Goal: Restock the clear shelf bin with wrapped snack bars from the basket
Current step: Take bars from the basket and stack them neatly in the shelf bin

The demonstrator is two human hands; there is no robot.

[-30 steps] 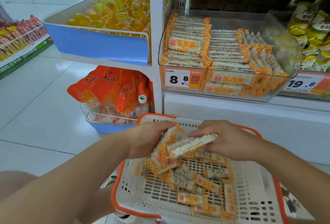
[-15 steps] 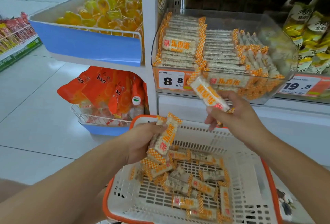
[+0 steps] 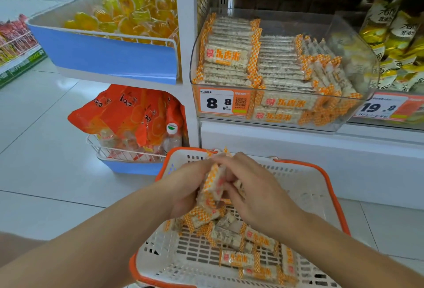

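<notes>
Change: half a second ago the right hand [image 3: 259, 196] was up near the clear bin [image 3: 284, 125] with one bar lifted toward it. Now it is back down over the basket [image 3: 321, 186], meeting the left hand [image 3: 185, 192]. The lifted bar did not go into the bin; it looks to have joined the bunch.

Both hands now close together on a bundle of bars [image 3: 212, 189], held upright just above the basket's far-left end. Left fingers are curled round the bundle from the left side. Right fingers [image 3: 229, 161] are bent over its top and right side, pinching it; the fingertips are partly hidden by wrappers.

More loose bars [image 3: 250, 239] lie on the basket floor, near and right of the hands, about a handful left. The bin on the shelf, far and above, already holds stacked rows on the left and centre, with leaning bars on the right.

Meaning, as a guess: the person is gathering and squaring several bars into one stack so as to load them in one go. No bar is on its way to the bin at this moment, and restocking is unfinished.
</notes>
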